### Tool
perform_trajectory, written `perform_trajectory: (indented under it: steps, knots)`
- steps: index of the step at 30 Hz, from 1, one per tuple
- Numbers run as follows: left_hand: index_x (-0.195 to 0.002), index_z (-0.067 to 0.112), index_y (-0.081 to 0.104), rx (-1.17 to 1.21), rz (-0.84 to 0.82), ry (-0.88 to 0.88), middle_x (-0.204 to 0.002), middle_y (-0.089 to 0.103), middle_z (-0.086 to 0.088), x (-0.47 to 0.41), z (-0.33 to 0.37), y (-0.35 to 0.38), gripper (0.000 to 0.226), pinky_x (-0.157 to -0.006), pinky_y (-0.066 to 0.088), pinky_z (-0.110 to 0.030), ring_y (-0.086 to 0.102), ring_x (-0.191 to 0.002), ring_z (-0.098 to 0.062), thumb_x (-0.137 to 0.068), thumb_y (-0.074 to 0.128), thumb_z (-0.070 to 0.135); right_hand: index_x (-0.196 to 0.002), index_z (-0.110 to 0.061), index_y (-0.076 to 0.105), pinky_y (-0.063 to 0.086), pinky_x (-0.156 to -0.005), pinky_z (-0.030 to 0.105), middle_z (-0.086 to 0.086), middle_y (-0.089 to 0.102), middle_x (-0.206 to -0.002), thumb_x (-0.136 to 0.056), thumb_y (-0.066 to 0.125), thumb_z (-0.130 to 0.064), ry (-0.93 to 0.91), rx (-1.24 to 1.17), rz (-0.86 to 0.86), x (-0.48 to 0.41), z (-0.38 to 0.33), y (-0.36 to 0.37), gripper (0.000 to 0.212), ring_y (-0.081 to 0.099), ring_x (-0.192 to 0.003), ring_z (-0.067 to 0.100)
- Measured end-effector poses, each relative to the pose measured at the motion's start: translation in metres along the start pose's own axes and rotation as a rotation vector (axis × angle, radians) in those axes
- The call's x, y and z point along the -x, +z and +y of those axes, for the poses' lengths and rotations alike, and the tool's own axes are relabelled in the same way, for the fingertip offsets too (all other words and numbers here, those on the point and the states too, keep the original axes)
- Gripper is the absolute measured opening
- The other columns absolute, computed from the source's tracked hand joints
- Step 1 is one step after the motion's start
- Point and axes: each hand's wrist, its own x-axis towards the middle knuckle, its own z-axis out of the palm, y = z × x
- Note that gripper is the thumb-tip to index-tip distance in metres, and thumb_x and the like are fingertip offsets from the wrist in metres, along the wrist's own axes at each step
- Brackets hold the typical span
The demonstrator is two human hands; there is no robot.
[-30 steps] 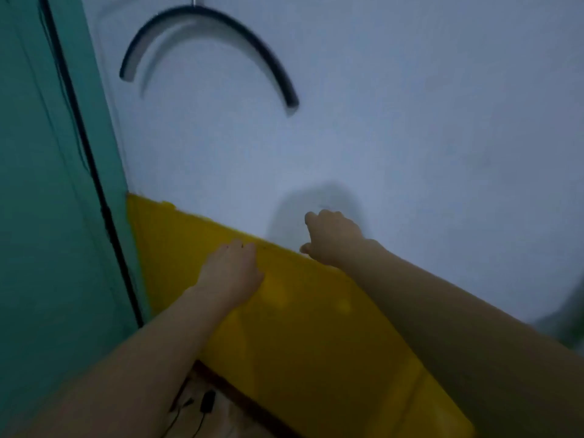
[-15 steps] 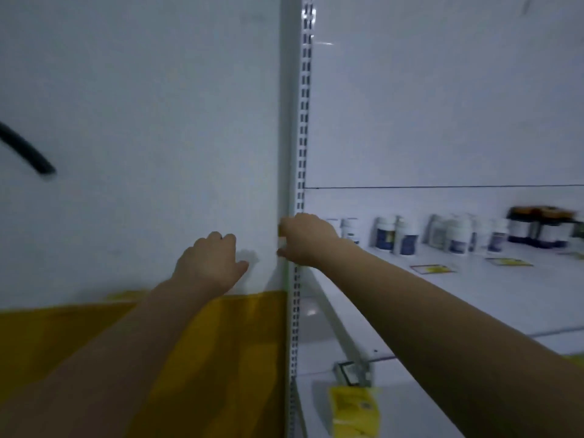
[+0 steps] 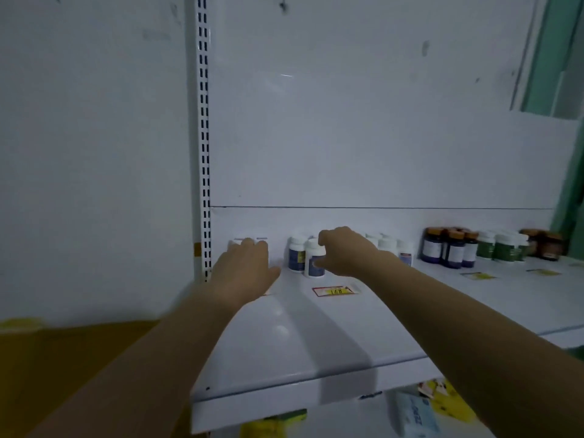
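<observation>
The right hand's fingers [image 3: 326, 238] were curled over the cap of a white plastic pill bottle with a dark blue label [image 3: 313, 263], the thumb low against its side. The blur left it unclear whether they truly gripped it. That bottle stood upright near the back of the white metal shelf [image 3: 284, 358], just in front of a matching bottle [image 3: 296, 256]. The right hand [image 3: 346, 251] hung above the shelf.

The left hand's fingers [image 3: 252, 245] lay fairly straight and close together, their tips at a small white container [image 3: 261, 240] by the back wall. The left hand [image 3: 243, 268] held nothing.

A red-bordered yellow price tag [image 3: 335, 291] lay flat on the shelf in front of the bottles. Dark bottles with brown caps [image 3: 452, 252] and green-labelled white bottles [image 3: 502, 248] stood well apart to the right. A slotted white upright [image 3: 204, 137] rose at the shelf's left end.
</observation>
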Motion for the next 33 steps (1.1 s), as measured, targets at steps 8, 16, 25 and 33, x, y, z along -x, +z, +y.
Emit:
perform_trajectory:
  steps: [8,16,25,33]
  knots:
    - [-0.121,0.011,0.049,-0.118,-0.022,-0.225,-0.12,0.05,-0.01,-0.001,0.004,0.031,0.048,-0.09,0.041,-0.034,0.05,-0.11,-0.027,-0.092,0.047,0.049,-0.125,-0.009,0.051,0.044,-0.081,0.03,0.013,0.055,-0.122,-0.091,0.055,-0.024,-0.234,-0.119,-0.058,-0.053,0.014,0.022,0.037,0.054,-0.108,0.028]
    - [-0.145,0.012,0.027,-0.142,-0.11,-0.268,-0.154,0.023,-0.007,0.002,-0.014,0.069,0.083,-0.118,0.016,-0.039,0.015,-0.144,-0.025,-0.085,0.037,0.069,-0.13,-0.007,0.046,0.043,-0.091,0.032,0.015,0.051,-0.127,-0.095,0.051,-0.017,-0.328,-0.222,-0.04,-0.102,-0.015,0.041,0.037,0.052,-0.112,0.028]
    - [-0.151,0.011,-0.002,-0.113,-0.37,-0.353,-0.159,-0.005,-0.006,-0.008,-0.028,0.091,0.096,-0.12,0.001,-0.04,-0.004,-0.147,-0.02,-0.084,0.021,0.076,-0.135,-0.007,0.041,0.044,-0.092,0.034,0.018,0.047,-0.132,-0.098,0.042,-0.018,-0.285,-0.269,-0.051,-0.154,-0.055,0.07,0.039,0.051,-0.116,0.031]
    - [-0.151,0.011,-0.004,-0.05,-0.369,-0.354,-0.159,-0.005,-0.005,-0.007,-0.03,0.091,0.096,-0.12,0.0,-0.039,-0.004,-0.147,-0.019,-0.085,0.023,0.075,-0.127,-0.006,0.045,0.047,-0.09,0.036,0.019,0.038,-0.128,-0.096,0.046,-0.012,-0.218,-0.276,-0.025,-0.162,-0.065,0.088,0.032,0.054,-0.105,0.034]
